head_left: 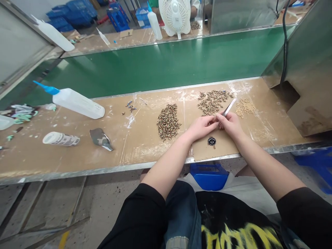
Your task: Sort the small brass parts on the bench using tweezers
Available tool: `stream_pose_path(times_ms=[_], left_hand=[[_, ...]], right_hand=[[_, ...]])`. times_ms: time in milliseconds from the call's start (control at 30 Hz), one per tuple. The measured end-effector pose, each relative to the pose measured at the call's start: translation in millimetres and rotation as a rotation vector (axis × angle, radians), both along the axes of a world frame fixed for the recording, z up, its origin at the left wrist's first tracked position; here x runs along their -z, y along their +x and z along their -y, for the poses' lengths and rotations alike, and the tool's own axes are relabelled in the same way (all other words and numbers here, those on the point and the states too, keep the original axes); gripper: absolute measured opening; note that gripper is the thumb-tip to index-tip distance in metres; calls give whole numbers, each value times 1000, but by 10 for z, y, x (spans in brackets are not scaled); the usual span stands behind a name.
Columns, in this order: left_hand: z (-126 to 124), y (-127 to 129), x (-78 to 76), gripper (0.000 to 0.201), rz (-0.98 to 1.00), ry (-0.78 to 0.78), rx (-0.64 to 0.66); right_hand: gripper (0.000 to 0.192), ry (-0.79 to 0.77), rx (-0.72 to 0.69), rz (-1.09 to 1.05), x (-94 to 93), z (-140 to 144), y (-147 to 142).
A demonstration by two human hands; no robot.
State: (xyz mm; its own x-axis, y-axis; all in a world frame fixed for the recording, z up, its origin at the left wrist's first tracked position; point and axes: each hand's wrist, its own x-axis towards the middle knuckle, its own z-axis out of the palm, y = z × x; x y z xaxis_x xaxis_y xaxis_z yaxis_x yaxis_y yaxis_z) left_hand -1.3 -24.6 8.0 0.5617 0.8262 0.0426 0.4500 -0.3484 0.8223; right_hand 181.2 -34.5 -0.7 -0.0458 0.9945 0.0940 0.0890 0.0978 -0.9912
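Note:
My left hand (201, 126) and my right hand (229, 123) meet fingertip to fingertip over the brown worktop (145, 145). The right hand holds metal tweezers (229, 108) that point up and away. The left hand's fingers pinch something tiny at the tweezers' tip; it is too small to make out. A dark pile of small metal rings (168, 121) lies left of my hands. A looser heap of similar parts (213, 101) sits just beyond them, and a patch of pale gold beads (245, 107) lies to the right. A small black round piece (211, 141) rests under my hands.
A white squeeze bottle with a blue nozzle (75, 101) lies at the left, near a rolled tube (61, 139) and a camouflage scrap (100, 138). A green conveyor belt (166, 62) runs behind the worktop. A white fan (175, 15) stands beyond it. A blue bin (209, 175) sits under the table edge.

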Motion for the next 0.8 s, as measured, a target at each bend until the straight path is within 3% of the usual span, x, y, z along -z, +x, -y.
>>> stream_pose_path(times_ms=[800], left_hand=[[-40,3,64,26,-28,61,33]], right_hand=[[57,28,-17,36,-5,-1,-18]])
